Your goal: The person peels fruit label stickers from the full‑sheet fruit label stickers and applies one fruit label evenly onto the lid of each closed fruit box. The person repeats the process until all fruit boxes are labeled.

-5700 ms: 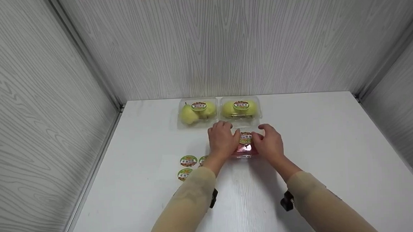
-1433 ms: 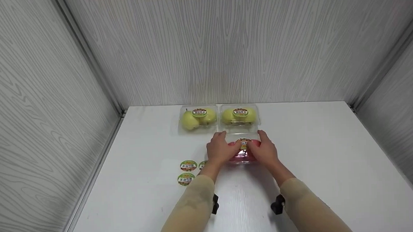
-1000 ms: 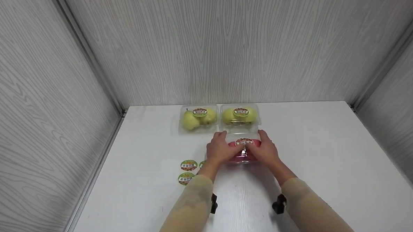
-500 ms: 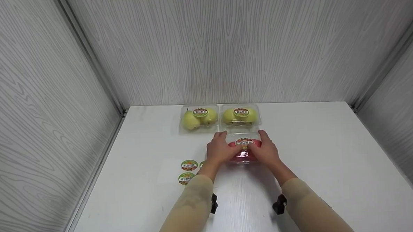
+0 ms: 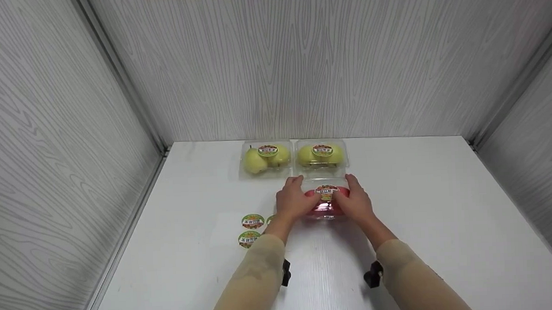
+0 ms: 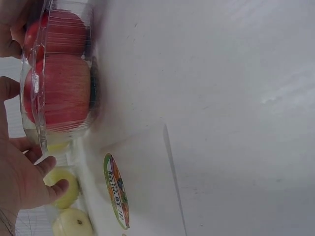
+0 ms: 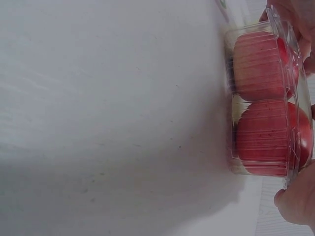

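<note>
A clear plastic clamshell box point(image 5: 325, 213) holding two red apples point(image 6: 61, 91) stands between the hands, with an oval fruit label point(image 5: 326, 191) on its lid. The left hand point(image 5: 295, 198) holds its left side, thumb on the lid at the label's left edge and fingers around the far corner. On the right side, the right hand point(image 5: 355, 201) mirrors this, its thumb at the label's right edge. In the left wrist view, some fingertips point(image 6: 59, 187) of the left hand stick out past the box end. Both apples show through the ribbed wall in the right wrist view.
Behind stand two more clear boxes of yellow-green pears, a left box point(image 5: 267, 170) and a right box point(image 5: 323, 171), both labelled. Several loose oval labels, among them a front label point(image 5: 249, 239), lie on a sheet left of the left forearm. Pale panels point(image 5: 300, 79) enclose the white table.
Since the oldest frame, both thumbs have come down onto the label and fingers have settled along the box sides. In the last second the thumbs have slid apart from the middle towards the label's edges.
</note>
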A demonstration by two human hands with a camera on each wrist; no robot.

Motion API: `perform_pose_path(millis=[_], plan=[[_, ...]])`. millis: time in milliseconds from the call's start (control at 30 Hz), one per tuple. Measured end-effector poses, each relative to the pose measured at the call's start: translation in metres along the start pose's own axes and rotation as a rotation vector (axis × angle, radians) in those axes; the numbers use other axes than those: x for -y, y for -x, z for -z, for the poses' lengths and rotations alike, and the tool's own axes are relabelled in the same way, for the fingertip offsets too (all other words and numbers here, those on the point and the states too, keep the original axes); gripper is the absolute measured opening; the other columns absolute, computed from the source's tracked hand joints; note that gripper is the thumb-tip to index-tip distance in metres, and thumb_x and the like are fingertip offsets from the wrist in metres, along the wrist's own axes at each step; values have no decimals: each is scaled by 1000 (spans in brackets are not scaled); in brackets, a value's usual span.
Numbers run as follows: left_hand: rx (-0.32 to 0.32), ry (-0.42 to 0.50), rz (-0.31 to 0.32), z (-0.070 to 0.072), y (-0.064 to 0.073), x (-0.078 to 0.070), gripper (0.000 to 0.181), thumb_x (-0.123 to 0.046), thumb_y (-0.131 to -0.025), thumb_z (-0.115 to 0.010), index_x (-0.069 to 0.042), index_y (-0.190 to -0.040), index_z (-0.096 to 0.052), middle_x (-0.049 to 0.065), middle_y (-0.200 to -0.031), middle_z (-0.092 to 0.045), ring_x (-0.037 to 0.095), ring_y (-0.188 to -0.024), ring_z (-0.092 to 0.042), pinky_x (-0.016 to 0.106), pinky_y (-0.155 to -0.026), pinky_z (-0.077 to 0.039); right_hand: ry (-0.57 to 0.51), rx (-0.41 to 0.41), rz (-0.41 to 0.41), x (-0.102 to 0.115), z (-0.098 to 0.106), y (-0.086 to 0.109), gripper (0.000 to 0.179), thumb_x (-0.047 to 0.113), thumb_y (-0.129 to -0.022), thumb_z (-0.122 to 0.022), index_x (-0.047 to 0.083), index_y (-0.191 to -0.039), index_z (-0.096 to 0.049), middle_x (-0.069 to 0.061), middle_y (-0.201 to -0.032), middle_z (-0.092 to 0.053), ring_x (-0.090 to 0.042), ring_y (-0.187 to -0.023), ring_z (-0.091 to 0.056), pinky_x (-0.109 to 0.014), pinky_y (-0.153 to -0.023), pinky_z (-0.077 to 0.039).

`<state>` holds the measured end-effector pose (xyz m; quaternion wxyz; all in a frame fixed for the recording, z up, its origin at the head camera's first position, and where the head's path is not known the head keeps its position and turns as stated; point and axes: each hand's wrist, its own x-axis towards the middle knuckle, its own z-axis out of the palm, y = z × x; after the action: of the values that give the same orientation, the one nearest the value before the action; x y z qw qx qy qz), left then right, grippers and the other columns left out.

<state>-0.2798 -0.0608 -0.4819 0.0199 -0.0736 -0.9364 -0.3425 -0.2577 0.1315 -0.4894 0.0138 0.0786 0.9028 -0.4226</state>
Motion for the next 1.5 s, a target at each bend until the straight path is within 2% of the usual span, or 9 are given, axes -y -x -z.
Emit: perform_pose_path(millis=[133, 233, 400, 567, 767, 900, 1167, 1500], plan=[[12, 7, 15, 0, 1, 0, 80, -50, -89, -70, -3, -153, -55, 14, -150, -57, 39, -128, -61, 49, -109, -47, 14, 16, 17, -1, 2, 1, 81, 37, -101, -54, 2, -167, -23, -25, -170, -29, -44, -155, -30, -57, -125, -27], [34, -9, 0, 1, 2, 0, 88, -59, -91, -68, -2, -155, -51, 15, -154, -54, 37, -138, -54, 50, -114, -43, 44, 37, 62, -3, 7, 1, 82, 41, -103, -55, 0, -167, -23, -25, -172, -23, -45, -157, -25, -57, -126, -22], [39, -104, -103, 11, 10, 3, 100, -70, -91, -66, 0, -159, -44, 18, -159, -49, 37, -152, -39, 52, -121, -34, 152, 43, 182, -8, 20, 6, 89, 50, -104, -57, -3, -166, -22, -25, -173, -16, -43, -160, -16, -55, -129, -12], [-13, -228, -213, 27, 21, 4, 101, -71, -91, -66, 0, -158, -44, 18, -159, -50, 38, -152, -39, 56, -121, -34, 252, 6, 278, -12, 31, 19, 96, 57, -101, -63, -2, -166, -25, -25, -173, -21, -41, -160, -17, -55, -129, -11], [14, -378, -255, 33, 40, 6, 99, -74, -93, -59, -1, -159, -44, 16, -161, -49, 36, -154, -37, 60, -120, -33, 346, -31, 360, -22, 36, 40, 93, 56, -100, -65, -2, -164, -32, -25, -170, -29, -41, -159, -24, -56, -128, -14], [50, -428, -263, 31, 54, 9, 97, -75, -94, -58, -4, -159, -45, 13, -161, -50, 35, -154, -37, 60, -120, -33, 393, -24, 369, -30, 36, 54, 90, 52, -101, -66, -1, -164, -32, -24, -169, -31, -41, -158, -27, -56, -128, -17], [89, -406, -284, 27, 76, 13, 89, -68, -96, -60, -8, -160, -45, 12, -160, -51, 33, -154, -37, 59, -123, -29, 413, -6, 365, -36, 33, 75, 85, 50, -102, -66, 1, -164, -34, -22, -168, -35, -39, -157, -30, -56, -128, -18], [130, -426, -275, 21, 86, 13, 90, -70, -96, -57, -8, -160, -45, 12, -159, -52, 34, -153, -39, 60, -123, -29, 433, 16, 362, -43, 27, 85, 83, 47, -103, -65, 3, -165, -33, -21, -167, -37, -39, -155, -33, -55, -128, -18]])
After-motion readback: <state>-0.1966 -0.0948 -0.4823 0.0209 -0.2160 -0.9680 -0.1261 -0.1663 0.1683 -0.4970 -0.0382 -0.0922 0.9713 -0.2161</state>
